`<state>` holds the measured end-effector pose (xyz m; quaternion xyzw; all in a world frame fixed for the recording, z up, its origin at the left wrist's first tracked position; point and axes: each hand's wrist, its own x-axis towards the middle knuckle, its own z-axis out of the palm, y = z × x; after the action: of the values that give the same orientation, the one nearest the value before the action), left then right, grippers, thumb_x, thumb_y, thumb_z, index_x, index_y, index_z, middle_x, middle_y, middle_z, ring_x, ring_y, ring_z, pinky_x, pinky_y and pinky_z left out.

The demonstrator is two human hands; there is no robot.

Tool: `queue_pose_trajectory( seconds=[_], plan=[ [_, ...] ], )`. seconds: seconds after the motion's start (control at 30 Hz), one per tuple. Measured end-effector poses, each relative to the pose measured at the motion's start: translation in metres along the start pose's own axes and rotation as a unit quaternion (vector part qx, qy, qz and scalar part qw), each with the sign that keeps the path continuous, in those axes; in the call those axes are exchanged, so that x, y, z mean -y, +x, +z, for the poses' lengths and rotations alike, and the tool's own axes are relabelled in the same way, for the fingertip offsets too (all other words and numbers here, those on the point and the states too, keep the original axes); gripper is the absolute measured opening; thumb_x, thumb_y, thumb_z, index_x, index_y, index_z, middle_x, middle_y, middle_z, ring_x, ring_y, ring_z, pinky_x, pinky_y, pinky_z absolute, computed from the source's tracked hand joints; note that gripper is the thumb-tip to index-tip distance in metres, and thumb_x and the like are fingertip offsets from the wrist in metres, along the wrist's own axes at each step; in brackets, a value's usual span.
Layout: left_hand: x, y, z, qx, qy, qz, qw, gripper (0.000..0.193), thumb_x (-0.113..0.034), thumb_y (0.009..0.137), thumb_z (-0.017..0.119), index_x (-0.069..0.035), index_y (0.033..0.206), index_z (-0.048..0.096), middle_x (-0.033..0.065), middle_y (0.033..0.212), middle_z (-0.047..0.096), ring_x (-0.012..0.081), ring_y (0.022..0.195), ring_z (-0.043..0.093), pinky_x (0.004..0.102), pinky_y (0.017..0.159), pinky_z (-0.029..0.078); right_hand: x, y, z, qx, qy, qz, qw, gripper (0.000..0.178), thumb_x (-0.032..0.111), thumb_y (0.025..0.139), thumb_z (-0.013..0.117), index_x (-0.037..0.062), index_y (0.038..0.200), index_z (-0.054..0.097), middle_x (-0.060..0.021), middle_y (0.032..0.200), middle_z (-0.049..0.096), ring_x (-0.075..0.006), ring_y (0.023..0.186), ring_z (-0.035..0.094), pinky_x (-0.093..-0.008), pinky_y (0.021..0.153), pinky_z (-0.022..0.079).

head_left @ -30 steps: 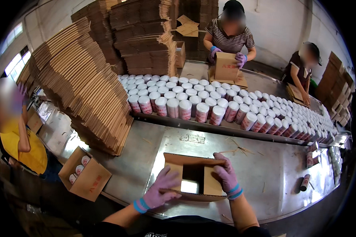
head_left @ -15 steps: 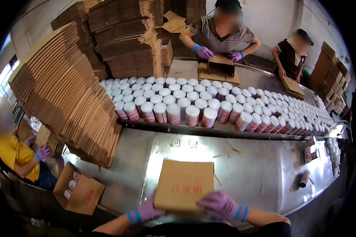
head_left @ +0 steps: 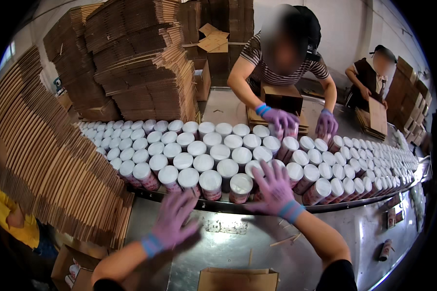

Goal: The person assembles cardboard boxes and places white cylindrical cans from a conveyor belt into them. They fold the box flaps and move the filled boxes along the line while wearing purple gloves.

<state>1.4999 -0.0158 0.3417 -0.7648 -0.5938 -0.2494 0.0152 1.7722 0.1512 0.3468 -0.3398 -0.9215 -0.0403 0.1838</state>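
Rows of cans (head_left: 211, 182) with white lids and red-printed sides stand upright in front of me. Purple gloves with blue cuffs cover both hands. My left hand (head_left: 172, 220) is open, fingers spread, just short of the front row. Further right, my right hand (head_left: 275, 191) reaches over the front edge with its fingers apart, partly hiding a few cans; whether it touches them I cannot tell. Neither hand holds anything. Between my forearms, at the lower edge, lies a brown cardboard box (head_left: 238, 280), mostly cut off from view.
Tall stacks of flat cardboard (head_left: 58, 160) rise at the left. Across the cans a person's gloved hands (head_left: 281, 118) are at the cans, near a box (head_left: 284, 97). A fallen can (head_left: 385, 250) lies at right on the metal table (head_left: 320, 247). Another person handles cardboard (head_left: 378, 116).
Both my hands have let go of the box and moved forward to the cans, opening. The box now shows lower in view. The person opposite has leaned in and reached to the cans.
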Motion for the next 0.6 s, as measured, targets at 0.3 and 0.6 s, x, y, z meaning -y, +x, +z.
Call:
queue_pose_trajectory(
  seconds=[0.3,0.6],
  plan=[
    [-0.015,0.081,0.071,-0.015,0.163,0.109,0.981,0.065,-0.018,0.072,0.067,-0.003,0.131,0.045,0.015,0.125,0.043,0.0347,0.11,0.044,0.0456,0.095,0.039,0.008,0.008,0.017,-0.019,-0.076,-0.132,0.988,0.074,0.044,0.069,0.068,0.0139,0.132,0.045,0.0002,0.119,0.055,-0.0181,0.095,0.054,-0.0413,0.084,0.043],
    [-0.065,0.007,0.038,0.213,-0.074,0.038,0.974,0.066,-0.044,0.071,0.068,-0.004,0.12,0.052,0.0169,0.11,0.05,0.0326,0.102,0.051,0.0431,0.091,0.042,0.051,-0.071,-0.035,0.126,0.14,-0.135,0.973,0.077,0.058,0.073,0.065,0.0033,0.125,0.051,-0.0097,0.104,0.063,-0.0241,0.092,0.061,-0.0373,0.08,0.046]
  ],
)
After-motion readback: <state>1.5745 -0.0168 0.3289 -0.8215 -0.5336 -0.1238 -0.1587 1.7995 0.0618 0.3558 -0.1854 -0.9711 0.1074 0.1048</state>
